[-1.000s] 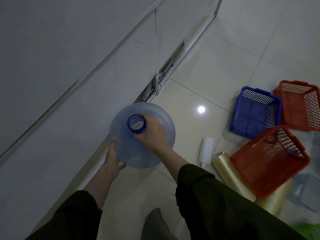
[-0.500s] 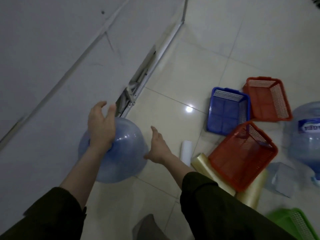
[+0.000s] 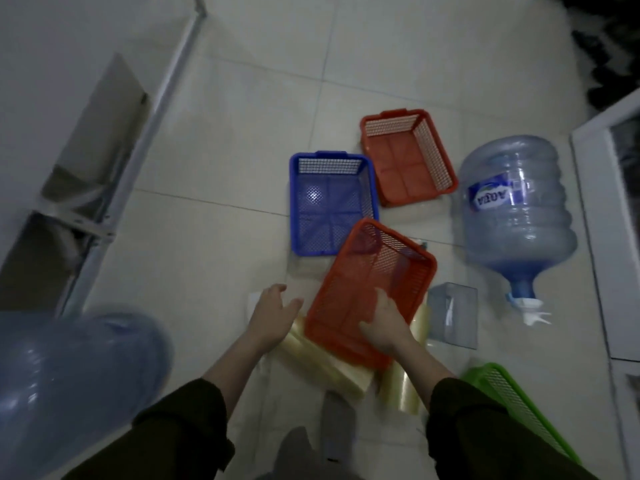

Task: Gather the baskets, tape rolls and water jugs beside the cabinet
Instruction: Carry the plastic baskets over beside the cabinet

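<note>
Basket (image 3: 381, 268), orange, under right hand (image 3: 384, 327) with fingers straight, left hand (image 3: 273, 317) spread empty

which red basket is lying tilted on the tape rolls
The near red basket, the one under the right hand: it lies tilted across the tape rolls. The far red basket sits flat beside the blue basket.
</note>
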